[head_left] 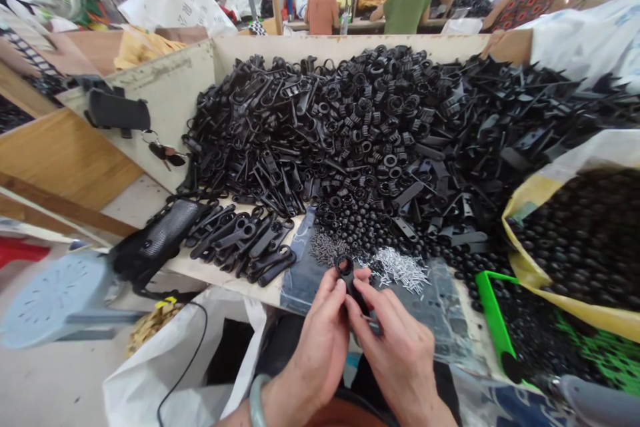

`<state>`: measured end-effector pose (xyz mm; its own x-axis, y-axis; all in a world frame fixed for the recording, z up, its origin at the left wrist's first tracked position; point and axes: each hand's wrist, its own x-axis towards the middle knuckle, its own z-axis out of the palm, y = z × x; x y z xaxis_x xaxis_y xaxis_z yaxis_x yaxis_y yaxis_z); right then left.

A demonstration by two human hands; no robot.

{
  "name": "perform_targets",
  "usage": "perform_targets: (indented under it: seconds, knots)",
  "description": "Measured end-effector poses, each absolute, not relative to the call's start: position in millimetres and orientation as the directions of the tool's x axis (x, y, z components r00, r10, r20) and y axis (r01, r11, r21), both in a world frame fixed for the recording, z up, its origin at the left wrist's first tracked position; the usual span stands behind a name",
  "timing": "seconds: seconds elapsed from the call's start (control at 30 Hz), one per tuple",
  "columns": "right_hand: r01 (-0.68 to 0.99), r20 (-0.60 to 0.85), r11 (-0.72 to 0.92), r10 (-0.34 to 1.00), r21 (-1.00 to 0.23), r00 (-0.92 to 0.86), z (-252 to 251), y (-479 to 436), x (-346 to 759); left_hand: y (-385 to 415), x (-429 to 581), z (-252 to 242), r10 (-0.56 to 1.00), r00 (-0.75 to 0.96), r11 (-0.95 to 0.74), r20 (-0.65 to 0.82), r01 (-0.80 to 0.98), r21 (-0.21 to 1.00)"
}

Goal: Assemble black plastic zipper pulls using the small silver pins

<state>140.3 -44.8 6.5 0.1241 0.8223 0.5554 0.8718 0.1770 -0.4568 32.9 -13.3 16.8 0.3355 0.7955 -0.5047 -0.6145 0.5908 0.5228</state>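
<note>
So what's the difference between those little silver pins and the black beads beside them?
The pins are bright silver, while the beads are black. The pins are thin and straight, but the beads are round and chunky. Each pin also looks much smaller than a bead. The pins lie in a small, tight scatter, whereas the beads spread out and run into the big black heap. Both are small, loose parts lying on the same table.

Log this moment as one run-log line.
left hand: grips black plastic ring-headed lever | right hand: grips same lever | nearby: loose silver metal pins
</note>
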Motion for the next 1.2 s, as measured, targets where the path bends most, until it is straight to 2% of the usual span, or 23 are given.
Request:
perform_targets:
  seconds: [0.2,0.4,0.57,0.67,0.8,0.83,0.9,0.97,1.0,1.07,1.2]
  knots:
    - [0.851,0.545,0.17,0.824,-0.496,0.153,3,-45,136,-14,32,22,0.8,0.351,0.592,-0.487,-0.594,0.545]
    - [0.863,0.519,0.173,0.847,-0.475,0.115,0,-48,136,-12,30,26,0.788,0.308,0.607,-0.533,-0.532,0.59]
    - [0.774,0.387,0.206,0.921,-0.599,0.054,6,-60,137,-13,27,8,0.82,0.215,0.565,-0.53,-0.449,0.692]
    - [0.662,0.289,0.153,0.952,-0.734,0.101,9,-62,147,-14,21,-6,0.847,0.185,0.531,-0.498,-0.299,0.793]
    - [0.364,0.021,-0.095,0.953,-0.927,0.301,6,-53,160,-14,10,-7,0.818,0.402,0.476,-0.412,-0.072,0.876]
    - [0.243,-0.076,-0.152,0.952,-0.958,0.296,4,-50,161,-14,6,-4,0.798,0.453,0.46,-0.396,-0.035,0.887]
    - [-0.037,-0.248,-0.245,0.954,-0.969,0.167,1,-46,159,-14,0,5,0.757,0.531,0.428,-0.38,0.036,0.903]
    - [-0.25,-0.318,-0.304,0.948,-0.919,0.017,-2,-45,155,-13,-7,12,0.695,0.611,0.411,-0.38,0.096,0.907]
    - [-0.297,-0.321,-0.307,0.947,-0.904,-0.004,-4,-46,153,-13,-10,15,0.665,0.64,0.407,-0.386,0.122,0.905]
    - [-0.279,-0.291,-0.265,0.955,-0.923,0.056,-7,-48,149,-14,-16,18,0.64,0.663,0.373,-0.39,0.177,0.911]
    - [-0.166,-0.239,-0.21,0.955,-0.963,0.175,-12,-51,144,-16,-20,14,0.767,0.59,0.053,-0.252,0.332,0.942]
